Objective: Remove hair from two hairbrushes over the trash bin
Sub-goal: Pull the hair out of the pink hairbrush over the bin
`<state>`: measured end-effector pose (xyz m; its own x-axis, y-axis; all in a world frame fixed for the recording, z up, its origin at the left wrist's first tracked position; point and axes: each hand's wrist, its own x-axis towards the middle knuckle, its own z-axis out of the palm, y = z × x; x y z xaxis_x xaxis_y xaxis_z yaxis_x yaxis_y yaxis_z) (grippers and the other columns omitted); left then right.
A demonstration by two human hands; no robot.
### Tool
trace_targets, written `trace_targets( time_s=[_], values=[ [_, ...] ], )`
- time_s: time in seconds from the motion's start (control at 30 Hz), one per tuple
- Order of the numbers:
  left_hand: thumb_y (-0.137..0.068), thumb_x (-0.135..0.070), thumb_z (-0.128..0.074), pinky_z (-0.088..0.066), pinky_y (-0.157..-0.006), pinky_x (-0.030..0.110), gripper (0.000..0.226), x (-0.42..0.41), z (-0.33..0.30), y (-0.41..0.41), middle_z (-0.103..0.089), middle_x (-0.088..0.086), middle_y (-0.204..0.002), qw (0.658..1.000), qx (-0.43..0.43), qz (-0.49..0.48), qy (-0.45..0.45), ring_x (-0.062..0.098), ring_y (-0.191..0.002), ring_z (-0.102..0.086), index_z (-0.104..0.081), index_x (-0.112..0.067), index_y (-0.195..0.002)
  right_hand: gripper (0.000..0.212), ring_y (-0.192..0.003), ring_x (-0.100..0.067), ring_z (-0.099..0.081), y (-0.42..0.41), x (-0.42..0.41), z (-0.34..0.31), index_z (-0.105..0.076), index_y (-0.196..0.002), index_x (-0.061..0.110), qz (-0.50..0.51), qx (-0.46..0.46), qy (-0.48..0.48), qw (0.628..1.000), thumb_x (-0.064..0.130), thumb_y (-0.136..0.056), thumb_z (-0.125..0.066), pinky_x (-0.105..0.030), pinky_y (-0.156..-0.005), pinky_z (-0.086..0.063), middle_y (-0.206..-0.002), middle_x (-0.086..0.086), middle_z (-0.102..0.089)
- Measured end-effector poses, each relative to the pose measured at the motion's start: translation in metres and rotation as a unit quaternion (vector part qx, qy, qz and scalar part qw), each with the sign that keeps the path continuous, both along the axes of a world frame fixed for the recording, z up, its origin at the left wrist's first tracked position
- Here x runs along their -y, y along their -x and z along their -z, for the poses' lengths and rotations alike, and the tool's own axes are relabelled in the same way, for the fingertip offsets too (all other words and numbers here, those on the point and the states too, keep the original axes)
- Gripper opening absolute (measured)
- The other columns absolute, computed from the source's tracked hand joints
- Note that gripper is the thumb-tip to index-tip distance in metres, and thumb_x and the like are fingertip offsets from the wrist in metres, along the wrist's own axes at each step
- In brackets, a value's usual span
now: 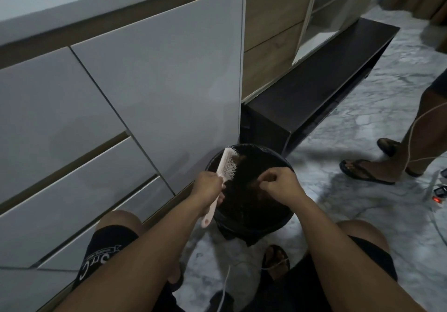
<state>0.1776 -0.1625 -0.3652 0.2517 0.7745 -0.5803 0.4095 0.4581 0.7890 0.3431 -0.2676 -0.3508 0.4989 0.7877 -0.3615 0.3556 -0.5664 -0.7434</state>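
The left hand (210, 186) is wrapped round the handle of the pink hairbrush (223, 170), holding its bristled head over the far-left rim of the black trash bin (278, 224) on the floor. The right hand (281, 186) is curled above the bin's mouth, fingertips pinched together (apparently on a tuft of hair (256, 186), though it is hard to make out). To do this well, keep both hands over the opening, pull from the bristle bases outward, and release each clump low inside.
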Motion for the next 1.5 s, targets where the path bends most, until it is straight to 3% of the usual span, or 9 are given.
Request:
trace_targets(
  time_s=[0.23,0.43,0.53,0.63,0.83,0.93,1.1,1.3,1.5],
  values=[
    [-0.087,-0.008,-0.051,-0.041,-0.042,0.026,0.024,0.012,-0.010,-0.002,-0.060,0.015,-0.074,0.998,0.006,0.065,0.013,0.020,-0.045,-0.049,-0.062,0.007,-0.103,0.014,-0.087,-0.016,-0.069,0.011,-0.009,0.007,-0.070,-0.094,0.018,0.086,-0.088,-0.042,0.992,0.022,-0.082,-0.076,-0.039,-0.079,-0.062,-0.093,-0.001,-0.071],
    [-0.085,-0.025,-0.059,-0.047,-0.045,0.029,0.031,0.006,-0.010,0.001,-0.061,0.013,-0.076,0.998,-0.002,0.064,0.007,0.020,-0.047,-0.054,-0.063,-0.001,-0.104,0.017,-0.082,-0.021,-0.069,0.005,-0.013,0.016,-0.066,-0.076,0.024,0.101,0.016,0.029,0.994,0.010,-0.082,-0.073,-0.037,-0.083,-0.058,-0.087,-0.002,-0.071],
    [-0.083,-0.036,-0.064,-0.049,-0.048,0.029,0.039,0.001,-0.003,0.003,-0.064,0.010,-0.072,0.998,-0.024,0.045,-0.028,0.020,-0.049,-0.058,-0.067,-0.002,-0.101,0.011,-0.086,-0.022,-0.062,0.004,-0.010,0.020,-0.071,-0.086,0.013,0.068,0.110,0.101,0.986,0.004,-0.085,-0.064,-0.027,-0.077,-0.049,-0.088,-0.007,-0.067],
    [-0.086,-0.039,-0.064,-0.051,-0.050,0.029,0.038,-0.002,0.001,0.005,-0.063,0.007,-0.068,0.997,-0.029,0.006,-0.066,0.019,-0.048,-0.058,-0.067,-0.004,-0.100,0.015,-0.097,-0.033,-0.067,0.005,-0.006,0.026,-0.070,-0.097,0.003,0.060,0.164,0.152,0.973,0.004,-0.084,-0.061,-0.033,-0.075,-0.052,-0.098,-0.016,-0.070],
    [-0.087,-0.039,-0.064,-0.048,-0.046,0.028,0.033,-0.003,0.001,0.005,-0.062,0.009,-0.070,0.998,-0.018,0.024,-0.064,0.018,-0.045,-0.056,-0.064,-0.007,-0.088,0.020,-0.102,-0.025,-0.062,0.010,-0.007,0.031,-0.070,-0.105,0.010,0.032,0.031,0.142,0.989,0.007,-0.087,-0.065,-0.032,-0.087,-0.048,-0.107,-0.011,-0.068],
    [-0.087,-0.036,-0.066,-0.047,-0.043,0.028,0.030,0.001,0.000,0.004,-0.061,0.010,-0.069,0.998,-0.006,0.032,-0.045,0.019,-0.043,-0.054,-0.062,-0.008,-0.080,0.046,-0.107,-0.023,-0.057,0.013,-0.009,0.036,-0.060,-0.127,0.019,-0.007,-0.035,0.144,0.989,0.013,-0.083,-0.071,-0.035,-0.093,-0.051,-0.125,-0.007,-0.061],
    [-0.089,-0.033,-0.066,-0.044,-0.041,0.027,0.029,0.006,-0.002,0.004,-0.059,0.011,-0.073,0.998,0.008,0.067,-0.017,0.017,-0.040,-0.051,-0.063,-0.004,-0.088,0.053,-0.102,-0.024,-0.056,0.010,-0.010,0.043,-0.055,-0.133,0.025,0.015,-0.048,0.167,0.985,0.011,-0.084,-0.066,-0.045,-0.081,-0.059,-0.129,-0.007,-0.055],
    [-0.089,-0.031,-0.063,-0.047,-0.044,0.029,0.034,0.009,-0.005,0.005,-0.061,0.013,-0.076,0.995,-0.004,0.098,0.007,0.019,-0.044,-0.053,-0.066,0.001,-0.102,0.036,-0.084,-0.024,-0.072,0.008,-0.016,0.036,-0.059,-0.124,0.013,0.165,-0.159,-0.033,0.973,0.013,-0.089,-0.065,-0.041,-0.072,-0.063,-0.100,-0.006,-0.068],
    [-0.088,-0.027,-0.060,-0.047,-0.043,0.027,0.039,0.013,-0.001,0.002,-0.065,0.013,-0.076,0.992,-0.027,0.118,0.042,0.019,-0.044,-0.056,-0.065,0.003,-0.114,0.036,-0.088,-0.018,-0.073,0.017,-0.015,0.025,-0.070,-0.114,0.016,0.112,-0.141,-0.134,0.975,0.013,-0.080,-0.079,-0.036,-0.070,-0.063,-0.101,-0.002,-0.071]
  ],
)
